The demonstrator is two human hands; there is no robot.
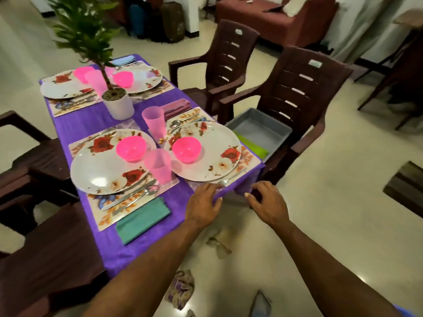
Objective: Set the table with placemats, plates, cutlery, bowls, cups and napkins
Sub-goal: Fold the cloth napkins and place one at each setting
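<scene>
Purple tablecloth (146, 245) covers the table, where the left hand (202, 204) presses flat-fingered on its corner and the right hand (267, 202) hovers beside, loosely curled, empty.

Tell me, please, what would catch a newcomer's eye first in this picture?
Most striking is the purple tablecloth, set with four floral plates, each holding a bright pink bowl. A potted plant stands at the table's middle. At the near corner the left hand rests on the cloth's edge while the right hand hovers beside it; on the chair to the right sits a grey tray with a green napkin.
</scene>
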